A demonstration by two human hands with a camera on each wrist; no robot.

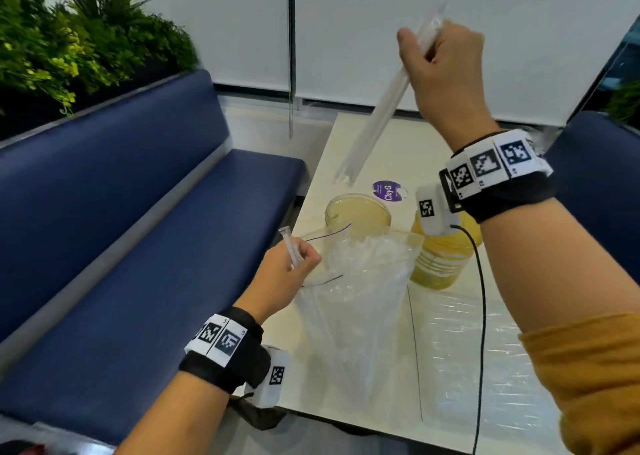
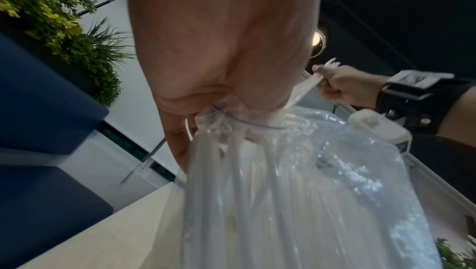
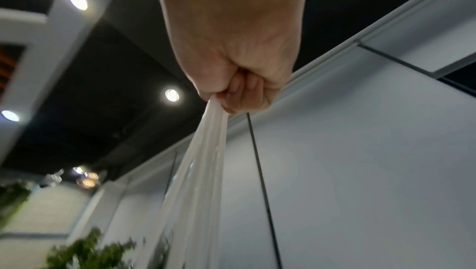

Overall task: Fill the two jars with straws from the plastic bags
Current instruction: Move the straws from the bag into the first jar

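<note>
Gripping a slanted bundle of clear plastic straws [image 1: 374,108] at upper centre, the right hand [image 1: 446,70] hovers above the open yellowish glass jar [image 1: 358,213]; the left hand [image 1: 287,267] pinches the clear plastic bag [image 1: 360,302].

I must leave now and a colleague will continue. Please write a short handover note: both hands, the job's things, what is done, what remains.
Right hand: raised, grips a bundle of straws above the open jar.
Left hand: holds the mouth of the plastic bag open and grips one straw.
The second jar stands beside the first, partly hidden by the right wrist.
Done: bundle taken out; no straws seen in the open jar.
Left: lower the bundle in, then fill both jars from the bag.
</note>
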